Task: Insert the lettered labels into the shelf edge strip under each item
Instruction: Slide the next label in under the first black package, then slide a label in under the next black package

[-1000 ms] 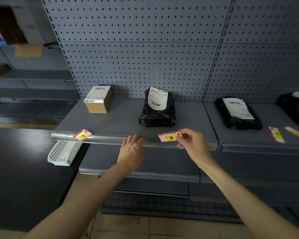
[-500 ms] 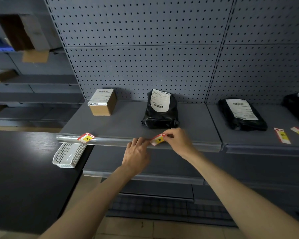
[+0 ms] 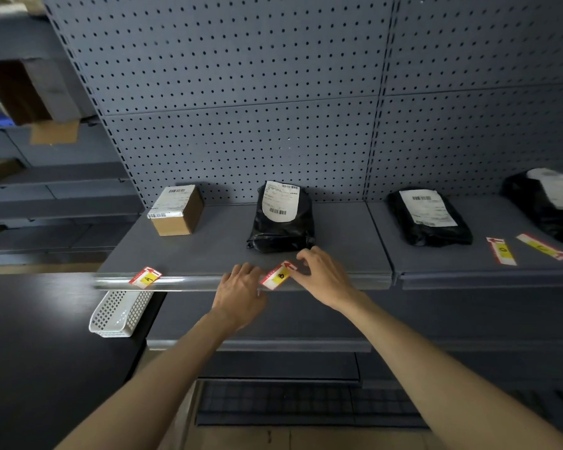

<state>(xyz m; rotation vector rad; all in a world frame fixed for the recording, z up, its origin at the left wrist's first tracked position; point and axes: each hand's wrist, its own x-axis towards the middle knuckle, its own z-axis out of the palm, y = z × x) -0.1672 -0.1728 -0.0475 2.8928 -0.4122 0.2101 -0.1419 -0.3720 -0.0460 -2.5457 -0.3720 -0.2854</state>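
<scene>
A red-and-yellow label B (image 3: 278, 275) sits tilted at the shelf edge strip (image 3: 189, 282), below a black parcel (image 3: 281, 217). My right hand (image 3: 324, 276) pinches its upper right end. My left hand (image 3: 239, 292) rests with its fingers on the strip, just left of the label. Label A (image 3: 144, 277) is tilted in the strip under a cardboard box (image 3: 176, 209). Two more labels lie loose on the right shelf, one (image 3: 501, 251) beside the other (image 3: 542, 246), near a second black parcel (image 3: 428, 217) and a third black parcel (image 3: 546, 203).
A white perforated basket (image 3: 119, 313) leans at the corner of a dark table (image 3: 39, 352) on the left. Grey pegboard (image 3: 241, 125) backs the shelf. A lower shelf (image 3: 273, 344) juts out below my hands. More shelving with cardboard stands far left.
My right hand has carried label B leftward and down to the strip, tilting it, next to my left hand. The camera has moved closer to the shelf.
</scene>
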